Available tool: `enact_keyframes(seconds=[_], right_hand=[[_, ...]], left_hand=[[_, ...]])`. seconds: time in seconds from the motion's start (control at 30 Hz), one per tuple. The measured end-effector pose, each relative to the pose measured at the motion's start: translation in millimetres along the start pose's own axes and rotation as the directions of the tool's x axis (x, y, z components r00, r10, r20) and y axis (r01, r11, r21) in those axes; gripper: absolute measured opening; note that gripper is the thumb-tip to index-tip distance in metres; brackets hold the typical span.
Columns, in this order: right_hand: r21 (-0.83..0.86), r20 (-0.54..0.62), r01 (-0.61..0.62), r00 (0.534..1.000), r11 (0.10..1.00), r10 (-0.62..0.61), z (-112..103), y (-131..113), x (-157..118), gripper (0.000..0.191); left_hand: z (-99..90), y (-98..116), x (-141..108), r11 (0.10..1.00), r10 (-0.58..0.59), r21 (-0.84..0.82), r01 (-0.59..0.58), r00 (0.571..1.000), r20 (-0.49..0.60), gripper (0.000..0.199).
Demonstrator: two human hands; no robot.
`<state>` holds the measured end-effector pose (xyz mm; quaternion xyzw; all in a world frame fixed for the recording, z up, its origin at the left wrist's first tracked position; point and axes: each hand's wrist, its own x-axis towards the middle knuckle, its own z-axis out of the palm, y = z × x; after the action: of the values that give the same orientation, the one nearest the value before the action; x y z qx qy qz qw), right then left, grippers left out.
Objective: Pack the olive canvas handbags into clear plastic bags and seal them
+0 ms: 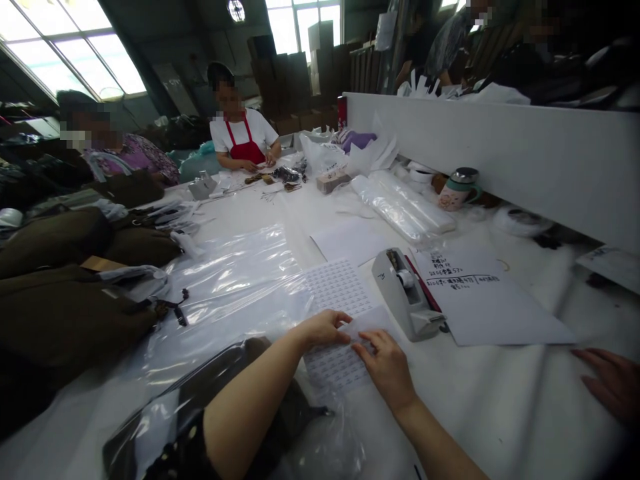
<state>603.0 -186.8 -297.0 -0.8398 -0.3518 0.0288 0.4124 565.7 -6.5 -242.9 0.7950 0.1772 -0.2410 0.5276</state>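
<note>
The left hand [327,329] and right hand [387,363] are curling over a white printed paper sheet [337,287], running near-to-far. What their fingers are grasping, I can't tell.

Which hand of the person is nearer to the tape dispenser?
The right hand is nearer, just left of the near part of the tape dispenser. The left hand is farther left, over the printed sheet.

A lidded mug [454,191] stands right of centre, near a long white panel [500,160]. A person [243,137] in a red apron [245,148] is left of top centre; a bright window [97,63] fills the upper left.
</note>
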Motion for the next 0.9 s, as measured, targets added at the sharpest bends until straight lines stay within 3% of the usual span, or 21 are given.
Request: enact_keyframes(seconds=[0.13,0.37,0.6,0.73,0.8,0.83,0.87,0.9], right_hand=[[0.026,-0.010,-0.001,1.000,1.000,0.002,4,-6,-7,0.019],[0.063,-0.063,0.040,0.997,0.997,-0.036,15,-13,-20,0.017],[0.072,-0.112,0.078,0.991,0.994,-0.069,16,-13,-21,0.020],[0.126,-0.082,0.086,0.994,0.988,-0.076,9,-18,-24,0.022],[0.200,-0.051,0.012,0.999,0.980,-0.002,-2,-21,-29,0.024],[0.254,-0.025,-0.067,0.997,0.965,0.076,-9,-22,-31,0.027],[0.318,0.005,-0.168,0.984,0.933,0.176,-16,-22,-30,0.030],[0.395,0.055,-0.270,0.961,0.878,0.271,-22,-24,-28,0.033]], left_hand=[[7.8,4,-12,0.998,-0.041,-0.053,0.039,0.999,-0.036,0.054],[21.6,15,-17,0.983,-0.098,0.127,0.131,0.965,-0.242,0.041],[22.7,16,-12,0.965,-0.050,0.233,0.120,0.957,-0.286,0.035],[20.6,20,-16,0.952,0.002,0.289,0.105,0.938,-0.348,0.032],[21.6,25,-36,0.936,0.103,0.347,0.060,0.896,-0.433,0.036],[23.4,26,-53,0.913,0.215,0.407,0.002,0.847,-0.486,0.039],[26.5,27,-73,0.871,0.360,0.485,-0.074,0.770,-0.528,0.040],[30.8,25,-97,0.807,0.512,0.571,-0.151,0.660,-0.550,0.038]])
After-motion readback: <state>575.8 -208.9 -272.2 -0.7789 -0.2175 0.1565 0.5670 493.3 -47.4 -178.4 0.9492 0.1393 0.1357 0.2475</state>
